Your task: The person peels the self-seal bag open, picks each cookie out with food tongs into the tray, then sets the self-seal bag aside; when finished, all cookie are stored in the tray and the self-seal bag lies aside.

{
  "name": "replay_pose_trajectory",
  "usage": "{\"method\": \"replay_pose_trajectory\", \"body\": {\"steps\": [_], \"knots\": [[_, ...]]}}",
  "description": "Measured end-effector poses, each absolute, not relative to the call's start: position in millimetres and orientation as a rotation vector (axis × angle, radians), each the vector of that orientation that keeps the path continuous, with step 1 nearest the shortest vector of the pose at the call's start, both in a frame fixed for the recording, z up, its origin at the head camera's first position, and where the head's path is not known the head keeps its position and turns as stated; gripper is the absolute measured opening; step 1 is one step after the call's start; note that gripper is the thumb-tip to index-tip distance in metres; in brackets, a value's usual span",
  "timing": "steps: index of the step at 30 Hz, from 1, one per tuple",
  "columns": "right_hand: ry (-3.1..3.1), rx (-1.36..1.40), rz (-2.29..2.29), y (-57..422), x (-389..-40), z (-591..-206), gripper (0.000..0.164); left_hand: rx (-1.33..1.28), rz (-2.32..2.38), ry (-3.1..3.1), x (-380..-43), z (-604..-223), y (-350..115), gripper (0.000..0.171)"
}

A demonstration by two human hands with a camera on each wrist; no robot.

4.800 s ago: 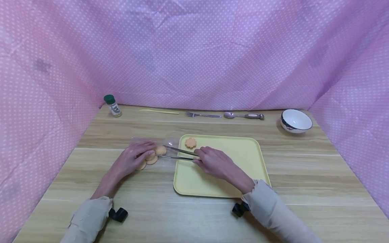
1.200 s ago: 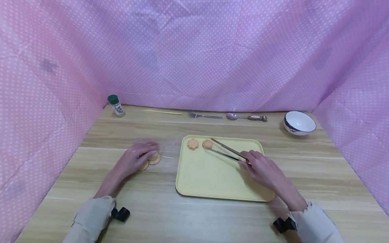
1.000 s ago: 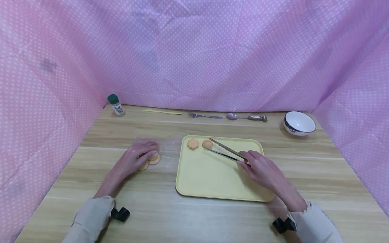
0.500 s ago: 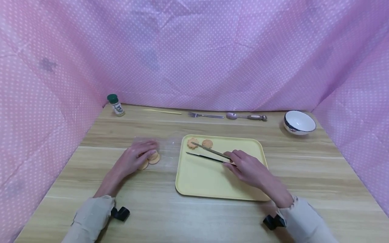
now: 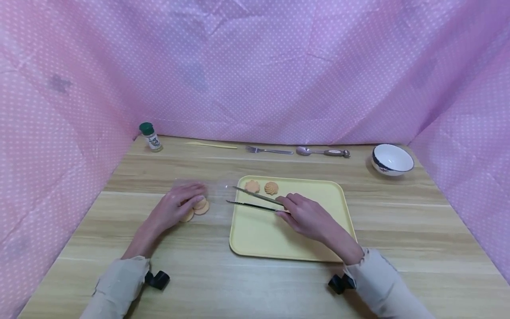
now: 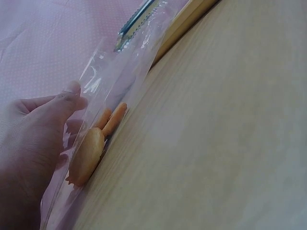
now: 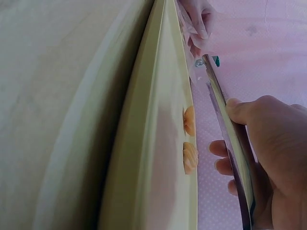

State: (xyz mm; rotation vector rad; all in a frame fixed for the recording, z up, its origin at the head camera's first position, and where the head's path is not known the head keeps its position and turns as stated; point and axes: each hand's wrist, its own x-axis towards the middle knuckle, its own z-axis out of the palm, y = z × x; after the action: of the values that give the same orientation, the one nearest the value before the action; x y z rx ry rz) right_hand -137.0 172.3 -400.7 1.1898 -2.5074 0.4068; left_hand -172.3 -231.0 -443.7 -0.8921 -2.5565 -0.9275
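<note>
My left hand holds up the film of a clear plastic bag, thumb and fingers pinching it in the left wrist view. Inside lie several round cookies, partly hidden by that hand in the head view. My right hand grips metal tongs, whose arms stand apart with nothing between their tips. These tips reach past the left rim of a pale yellow tray, pointing toward the bag. On the tray's back left corner sit a flower-shaped cookie and a swirled cookie, side by side.
Along the table's back edge stand a green-capped shaker, a thin yellowish knife, a fork, a spoon with a brown handle and a white bowl. A pink dotted cloth hangs behind.
The tongs carried a cookie from the bag to the tray, let it go beside the flower-shaped one, then moved back left over the tray's edge. The left hand stays at the bag.
</note>
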Motion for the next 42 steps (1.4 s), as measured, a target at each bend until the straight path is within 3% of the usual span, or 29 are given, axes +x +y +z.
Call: {"method": "replay_pose_trajectory", "body": {"steps": [42], "knots": [[-2.59,1.31,0.294,106,-152,-399,0.034,-0.879,-0.949,-2.568,-169,-442,-230,0.033]]}}
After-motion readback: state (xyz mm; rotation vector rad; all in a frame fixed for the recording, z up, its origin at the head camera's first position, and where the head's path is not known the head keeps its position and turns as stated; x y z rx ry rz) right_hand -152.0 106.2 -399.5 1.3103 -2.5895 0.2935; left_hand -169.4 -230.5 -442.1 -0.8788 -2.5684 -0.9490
